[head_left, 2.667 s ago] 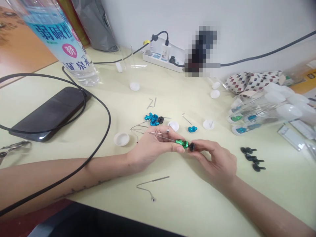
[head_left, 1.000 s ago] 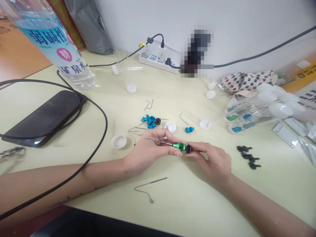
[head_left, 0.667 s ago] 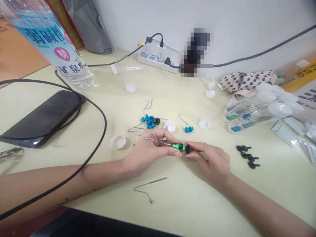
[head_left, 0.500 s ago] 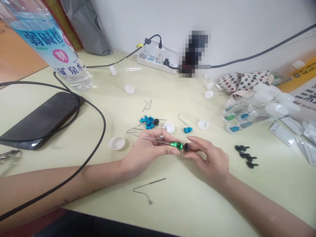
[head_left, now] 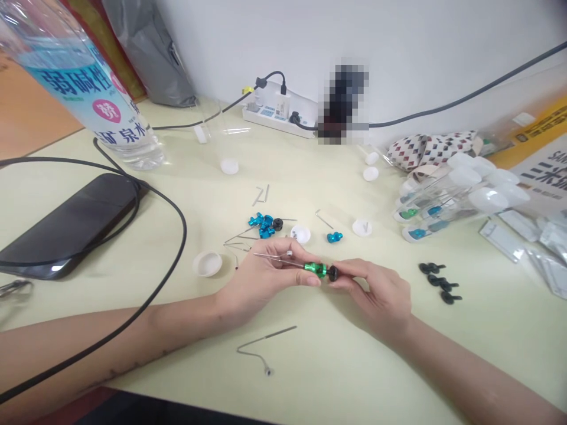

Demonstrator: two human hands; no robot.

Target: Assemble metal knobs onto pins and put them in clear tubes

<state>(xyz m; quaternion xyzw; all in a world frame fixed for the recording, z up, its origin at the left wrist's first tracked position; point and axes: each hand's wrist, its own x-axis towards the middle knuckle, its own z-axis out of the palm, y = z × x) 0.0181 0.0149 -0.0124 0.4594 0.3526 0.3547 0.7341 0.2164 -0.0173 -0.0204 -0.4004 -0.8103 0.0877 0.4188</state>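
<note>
My left hand (head_left: pixel 266 274) is closed, with thumb and fingers pinching a small green metal fitting (head_left: pixel 315 270). A thin bent metal wire (head_left: pixel 283 260) runs back from the fitting over the palm. At the fitting's other end sits a black knob (head_left: pixel 332 273), and my right hand (head_left: pixel 381 289) pinches it between thumb and fingertips. Beyond my hands lie several blue metal fittings (head_left: pixel 266 225), one separate blue fitting (head_left: pixel 335 236) and a white cap (head_left: pixel 300 234) with tiny parts in it. A bent wire with a small round end (head_left: pixel 252 345) lies on the table nearer to me.
Several black thumb screws (head_left: pixel 438 283) lie at right, below clear tubes with white caps (head_left: pixel 443 195). A black cable (head_left: pixel 181 236) crosses above my left forearm. A phone (head_left: pixel 75 224), a water bottle (head_left: pixel 106 100) and a power strip (head_left: pixel 279 118) stand further off.
The view has shifted slightly, so the scene sits a little lower. My right fingers have closed in more tightly around the black knob; my left hand keeps its hold.
</note>
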